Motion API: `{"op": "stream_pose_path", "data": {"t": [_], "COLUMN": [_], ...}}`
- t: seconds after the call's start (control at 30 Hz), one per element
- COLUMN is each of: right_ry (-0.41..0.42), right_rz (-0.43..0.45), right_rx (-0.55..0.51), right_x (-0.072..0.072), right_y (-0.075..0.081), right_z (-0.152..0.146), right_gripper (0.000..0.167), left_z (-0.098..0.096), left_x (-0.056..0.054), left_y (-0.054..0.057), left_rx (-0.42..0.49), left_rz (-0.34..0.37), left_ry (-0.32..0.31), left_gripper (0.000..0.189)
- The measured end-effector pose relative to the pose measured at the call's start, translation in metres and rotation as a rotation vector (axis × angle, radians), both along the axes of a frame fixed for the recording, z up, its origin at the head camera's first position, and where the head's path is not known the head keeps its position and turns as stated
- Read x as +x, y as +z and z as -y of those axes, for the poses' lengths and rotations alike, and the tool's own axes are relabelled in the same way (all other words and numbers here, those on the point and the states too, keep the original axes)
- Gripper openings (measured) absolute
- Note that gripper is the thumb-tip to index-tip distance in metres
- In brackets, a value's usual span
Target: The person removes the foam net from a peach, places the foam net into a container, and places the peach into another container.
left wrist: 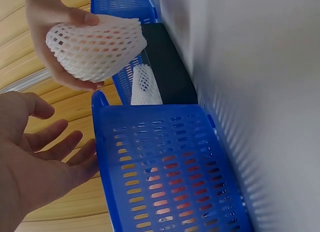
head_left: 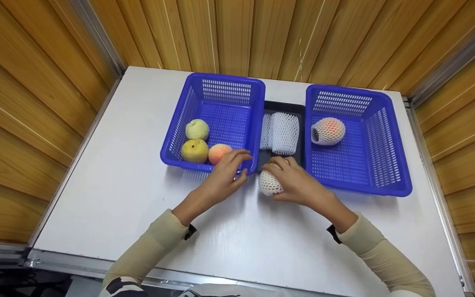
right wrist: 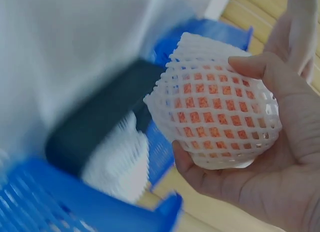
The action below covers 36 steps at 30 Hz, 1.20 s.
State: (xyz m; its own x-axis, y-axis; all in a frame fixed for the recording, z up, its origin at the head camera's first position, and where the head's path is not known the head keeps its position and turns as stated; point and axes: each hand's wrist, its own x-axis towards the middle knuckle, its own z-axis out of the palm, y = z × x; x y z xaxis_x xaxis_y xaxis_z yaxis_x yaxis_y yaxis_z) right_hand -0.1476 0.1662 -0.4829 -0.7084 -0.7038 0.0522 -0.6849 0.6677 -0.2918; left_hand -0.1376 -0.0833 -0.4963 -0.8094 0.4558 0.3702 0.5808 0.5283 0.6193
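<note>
My right hand [head_left: 301,183] grips a peach in a white foam net sleeve [head_left: 269,184], above the table in front of the black tray. Through the mesh, the right wrist view shows the orange-red skin of this sleeved peach [right wrist: 215,112], with thumb and fingers curled round it. My left hand [head_left: 222,175] is at the front rim of the left blue basket [head_left: 175,161], fingers loosely bent and spread, holding nothing. Inside that basket, close by the left fingertips, lies a bare orange-pink peach [head_left: 218,153], partly covered by the hand. Beside it are a yellow fruit [head_left: 195,151] and a pale green fruit [head_left: 197,129].
Between the baskets stands a black tray [head_left: 285,108] with white foam net sleeves [head_left: 285,133]. A netted reddish fruit [head_left: 329,131] lies in the right blue basket [head_left: 404,181]. White table [head_left: 109,181] extends in front and left; wooden slat walls [head_left: 237,37] enclose it.
</note>
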Motion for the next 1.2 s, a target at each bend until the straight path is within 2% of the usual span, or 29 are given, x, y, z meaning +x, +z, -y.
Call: {"op": "stream_pose_path", "data": {"t": [0.23,0.4,0.53,0.73,0.9,1.07,1.2], "right_ry": [0.003,0.008,-0.006,-0.028,-0.067,-0.118,-0.121], "right_rz": [-0.017,-0.009,0.031,0.113,0.155,0.128,0.069], "right_rx": [0.078,0.136,0.109,-0.072,-0.184,-0.257,-0.232], "right_x": [0.006,0.009,0.010,0.012,0.016,0.018,0.013], "right_y": [-0.033,-0.044,-0.044,-0.039,-0.045,-0.041,-0.031], "right_z": [0.006,0.009,0.008,-0.003,-0.010,-0.013,-0.012], "right_gripper": [0.081,0.087,0.094,0.099,0.102,0.098,0.087], "left_z": [0.003,0.005,0.005,0.006,0.004,0.002,0.001], "left_x": [0.004,0.011,0.016,0.021,0.023,0.026,0.027], "left_y": [-0.003,-0.001,-0.001,-0.003,-0.006,-0.009,-0.010], "left_rx": [-0.034,-0.055,-0.066,-0.048,-0.039,-0.037,-0.032], "left_rz": [-0.035,-0.055,-0.076,-0.138,-0.166,-0.166,-0.186], "left_ry": [0.001,0.017,0.029,0.004,0.002,-0.008,-0.020], "left_gripper": [0.031,0.029,0.029,0.028,0.028,0.028,0.028]}}
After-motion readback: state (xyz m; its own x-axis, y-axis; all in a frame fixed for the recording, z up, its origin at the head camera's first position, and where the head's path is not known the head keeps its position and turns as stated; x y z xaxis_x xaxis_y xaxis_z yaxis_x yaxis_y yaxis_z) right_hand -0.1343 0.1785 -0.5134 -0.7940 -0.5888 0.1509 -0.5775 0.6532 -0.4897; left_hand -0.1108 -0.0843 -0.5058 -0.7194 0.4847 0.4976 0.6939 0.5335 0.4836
